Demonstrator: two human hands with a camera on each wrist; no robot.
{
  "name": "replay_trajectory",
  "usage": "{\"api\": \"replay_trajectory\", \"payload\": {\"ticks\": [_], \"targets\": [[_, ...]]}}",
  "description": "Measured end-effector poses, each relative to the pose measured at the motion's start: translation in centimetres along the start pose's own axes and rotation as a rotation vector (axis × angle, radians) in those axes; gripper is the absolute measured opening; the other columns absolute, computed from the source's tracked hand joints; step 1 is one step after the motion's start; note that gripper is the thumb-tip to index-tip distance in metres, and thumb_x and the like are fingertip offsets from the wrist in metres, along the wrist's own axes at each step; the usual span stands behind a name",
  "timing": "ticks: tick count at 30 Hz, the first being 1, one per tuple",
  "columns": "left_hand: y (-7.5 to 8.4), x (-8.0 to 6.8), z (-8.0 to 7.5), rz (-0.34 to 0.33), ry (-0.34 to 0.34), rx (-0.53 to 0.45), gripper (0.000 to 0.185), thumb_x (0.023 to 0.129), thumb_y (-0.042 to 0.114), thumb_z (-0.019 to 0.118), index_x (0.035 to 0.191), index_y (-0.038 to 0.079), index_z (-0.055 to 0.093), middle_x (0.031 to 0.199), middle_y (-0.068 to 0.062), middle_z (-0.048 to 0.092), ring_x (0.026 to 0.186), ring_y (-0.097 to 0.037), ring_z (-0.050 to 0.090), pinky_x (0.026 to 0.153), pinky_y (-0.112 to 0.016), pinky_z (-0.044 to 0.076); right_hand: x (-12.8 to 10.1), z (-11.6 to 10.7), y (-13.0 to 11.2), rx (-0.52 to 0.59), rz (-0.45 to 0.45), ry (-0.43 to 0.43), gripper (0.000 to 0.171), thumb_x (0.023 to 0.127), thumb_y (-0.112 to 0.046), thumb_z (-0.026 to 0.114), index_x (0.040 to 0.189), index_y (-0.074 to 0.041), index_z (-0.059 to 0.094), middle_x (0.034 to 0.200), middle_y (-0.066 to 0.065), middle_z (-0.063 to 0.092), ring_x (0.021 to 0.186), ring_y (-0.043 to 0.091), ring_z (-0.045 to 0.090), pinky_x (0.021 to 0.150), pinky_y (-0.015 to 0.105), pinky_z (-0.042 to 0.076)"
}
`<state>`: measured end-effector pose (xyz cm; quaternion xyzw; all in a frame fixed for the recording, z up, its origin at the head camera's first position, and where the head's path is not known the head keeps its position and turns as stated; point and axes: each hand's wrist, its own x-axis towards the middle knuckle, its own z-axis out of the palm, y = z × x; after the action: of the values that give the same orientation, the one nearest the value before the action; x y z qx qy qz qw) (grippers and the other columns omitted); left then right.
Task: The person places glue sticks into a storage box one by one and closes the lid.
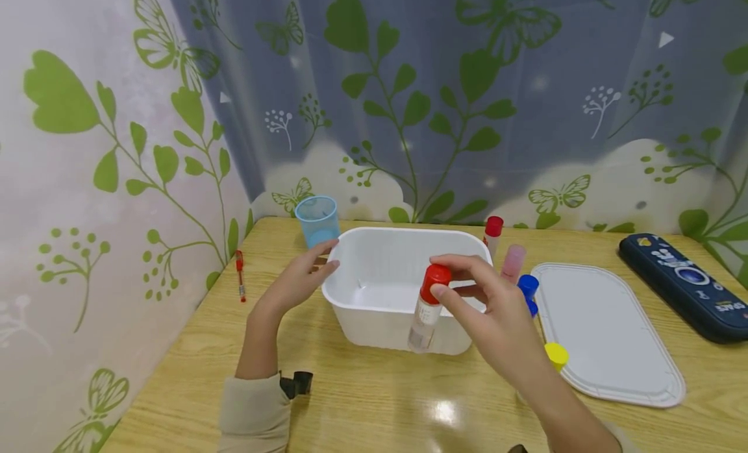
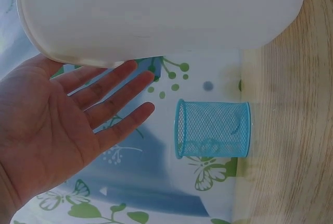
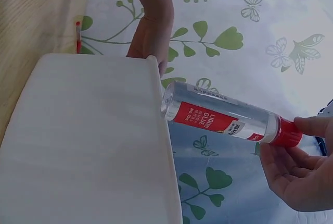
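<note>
My right hand (image 1: 497,317) pinches the red cap of a clear liquid glue bottle (image 3: 223,117), which hangs tilted by the near rim of a white plastic tub (image 1: 374,326). In the right wrist view the label reads "LIQUID GLUE". Fingers of my left hand (image 1: 298,278) touch the tub's left rim; in the left wrist view this hand (image 2: 57,120) has its fingers extended. Behind the left hand stands a light blue mesh cup (image 2: 213,130). Most of the tub's floor shows in the head view, with a small mark on it.
Right of the tub stand another red-capped bottle (image 1: 493,229), a pink-capped one (image 1: 513,261), blue caps (image 1: 528,286) and a yellow cap (image 1: 556,355). A white lid (image 1: 608,330) lies beside them, then a dark pencil case (image 1: 684,284). A red pen (image 1: 240,274) lies far left.
</note>
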<state>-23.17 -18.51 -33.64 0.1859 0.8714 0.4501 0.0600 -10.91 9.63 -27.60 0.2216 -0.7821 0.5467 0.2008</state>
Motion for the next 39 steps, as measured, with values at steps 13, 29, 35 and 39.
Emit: {"api": "replay_trajectory", "payload": {"ticks": [13,29,35,39], "targets": [[0.1,0.0,0.1,0.01,0.005,0.001,0.054,0.098,0.031,0.046,0.144,0.008,0.029,0.142,-0.014,0.034,0.119,-0.036,0.043,0.09,-0.049,0.042,3.5,1.9,-1.3,0.056,0.008,0.001,0.032,0.086,-0.003,0.064,0.118,-0.002,0.061,0.104,0.006,0.062,0.094,0.014,0.057,0.077,0.026,0.049],[0.0,0.1,0.1,0.025,0.005,0.008,0.054,0.097,0.029,0.047,0.143,0.008,0.03,0.14,-0.013,0.036,0.118,-0.034,0.044,0.089,-0.048,0.043,7.3,4.5,1.5,0.032,0.04,-0.052,0.031,0.087,-0.011,0.065,0.117,-0.005,0.06,0.105,0.006,0.062,0.095,0.017,0.057,0.08,0.032,0.048],[-0.2,0.3,0.1,0.032,0.003,-0.002,0.054,0.097,0.029,0.047,0.143,0.006,0.03,0.14,-0.015,0.037,0.118,-0.036,0.044,0.09,-0.049,0.042,7.9,5.5,3.4,0.082,0.101,-0.1,0.03,0.086,-0.008,0.065,0.115,-0.002,0.061,0.103,0.009,0.063,0.095,0.019,0.059,0.08,0.032,0.049],[-0.2,0.3,0.0,0.02,0.005,0.0,0.054,0.097,0.029,0.047,0.143,0.008,0.03,0.14,-0.014,0.037,0.118,-0.036,0.044,0.089,-0.048,0.043,8.1,6.2,4.5,0.09,0.181,-0.139,0.03,0.086,-0.008,0.065,0.115,-0.002,0.062,0.104,0.01,0.062,0.094,0.023,0.06,0.079,0.034,0.05]]}}
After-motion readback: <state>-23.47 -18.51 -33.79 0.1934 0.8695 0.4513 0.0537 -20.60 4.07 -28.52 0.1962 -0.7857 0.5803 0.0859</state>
